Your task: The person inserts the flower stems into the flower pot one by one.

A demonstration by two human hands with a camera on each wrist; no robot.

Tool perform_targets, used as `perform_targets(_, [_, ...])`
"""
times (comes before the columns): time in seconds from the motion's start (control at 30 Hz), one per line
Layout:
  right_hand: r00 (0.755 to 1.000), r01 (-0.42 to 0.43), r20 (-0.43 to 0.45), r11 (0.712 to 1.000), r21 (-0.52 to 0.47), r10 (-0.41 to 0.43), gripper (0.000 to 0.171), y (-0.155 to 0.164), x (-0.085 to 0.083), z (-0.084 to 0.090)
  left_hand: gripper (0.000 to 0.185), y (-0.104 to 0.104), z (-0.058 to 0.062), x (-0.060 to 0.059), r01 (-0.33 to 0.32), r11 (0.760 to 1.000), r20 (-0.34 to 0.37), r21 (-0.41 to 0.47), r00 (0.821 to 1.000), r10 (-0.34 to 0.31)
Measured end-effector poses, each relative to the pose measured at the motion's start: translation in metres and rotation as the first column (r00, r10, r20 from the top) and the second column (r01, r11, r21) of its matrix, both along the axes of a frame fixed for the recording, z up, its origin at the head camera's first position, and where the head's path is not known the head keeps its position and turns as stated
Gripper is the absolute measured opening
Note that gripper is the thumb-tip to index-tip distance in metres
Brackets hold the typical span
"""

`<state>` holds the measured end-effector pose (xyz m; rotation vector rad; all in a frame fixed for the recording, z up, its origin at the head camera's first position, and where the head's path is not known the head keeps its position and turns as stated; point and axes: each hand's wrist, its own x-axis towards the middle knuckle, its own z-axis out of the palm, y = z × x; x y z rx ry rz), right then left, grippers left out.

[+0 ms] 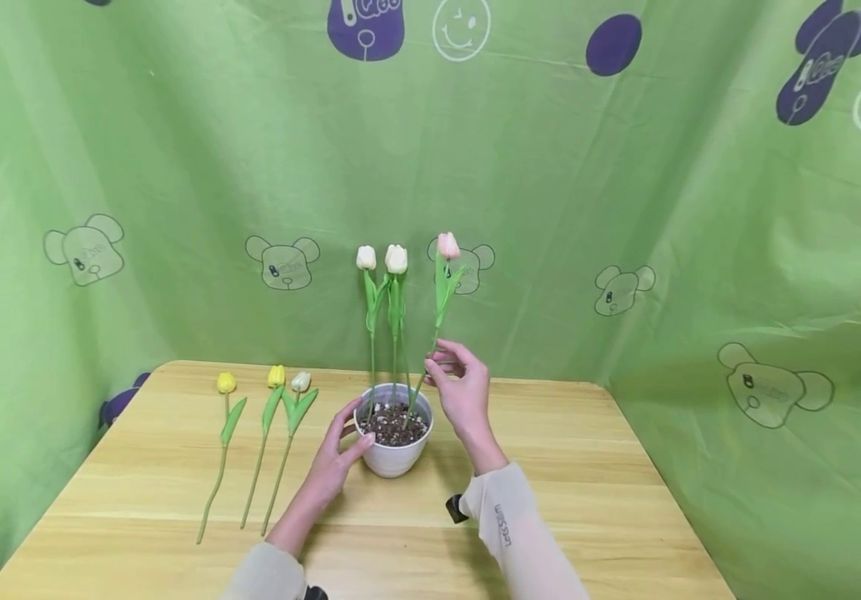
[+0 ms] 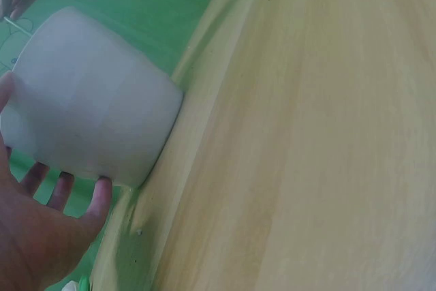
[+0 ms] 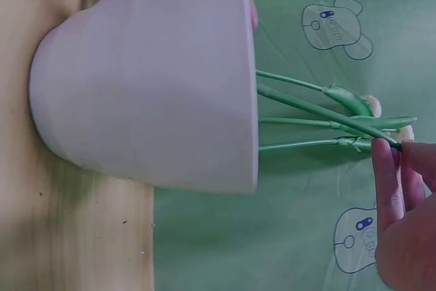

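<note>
Right hand (image 1: pixel 463 392) pinching pink tulip (image 1: pixel 448 245) by stem above white pot (image 1: pixel 394 454), grip pressed together on stem, stem foot sitting in soil. Left hand (image 1: pixel 336 462) cupping pot's left side, fingers spread, resting against wall. Pot standing mid-bench (image 1: pixel 588 483), already holding two white tulips (image 1: pixel 381 258) upright, just left of pink one. Three loose tulips (image 1: pixel 272 417) lying flat on bench to left of pot, well apart from it.
</note>
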<state>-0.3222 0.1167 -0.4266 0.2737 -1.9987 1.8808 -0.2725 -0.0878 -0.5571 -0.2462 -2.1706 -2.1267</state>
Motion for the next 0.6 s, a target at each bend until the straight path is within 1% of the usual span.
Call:
perform_targets(0.23, [0.999,0.025,-0.038,1.0,-0.012,-0.025,0.037,-0.002,-0.005,-0.01,0.069,0.0,0.0,0.001,-0.002,1.0,-0.013,-0.019,1.0,0.002])
perform_targets(0.47, [0.998,0.02,-0.055,0.998,0.063,-0.017,0.037,-0.012,-0.01,-0.015,0.069,0.0,0.0,0.001,-0.012,1.0,-0.005,-0.025,1.0,0.011])
perform_targets(0.6, [0.998,0.026,-0.06,0.997,0.079,-0.021,0.037,-0.017,-0.011,-0.017,0.069,0.001,0.0,0.0,-0.011,1.0,0.0,-0.026,1.0,0.011])
